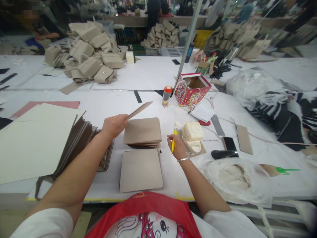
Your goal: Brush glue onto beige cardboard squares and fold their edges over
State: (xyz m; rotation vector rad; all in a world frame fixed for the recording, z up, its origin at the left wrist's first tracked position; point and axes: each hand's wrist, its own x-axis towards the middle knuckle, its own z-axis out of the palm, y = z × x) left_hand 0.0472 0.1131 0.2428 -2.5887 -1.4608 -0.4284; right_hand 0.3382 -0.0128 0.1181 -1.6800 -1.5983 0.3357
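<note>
My left hand [114, 126] is closed on the edge of a thin beige panel [140, 109], held tilted above a stack of beige panels [143, 131]. A second stack of beige panels [141, 170] lies nearer to me, close to the table's front edge. In my right hand [177, 147] is a yellow-handled brush [174, 138], upright, its pale tip pointing away from me. Just right of that hand stands a cream-coloured plastic container [193, 132] on a beige piece. What the container holds cannot be seen.
Large pale sheets [37, 142] over dark-edged panels lie at left. Beyond the stacks stand a red-topped bottle [167, 96], a red patterned box [194, 91] and a metal pole [188, 43]. At right are a phone [229, 144] and a plastic bag [237, 180]. Beige bags [86, 56] pile up behind.
</note>
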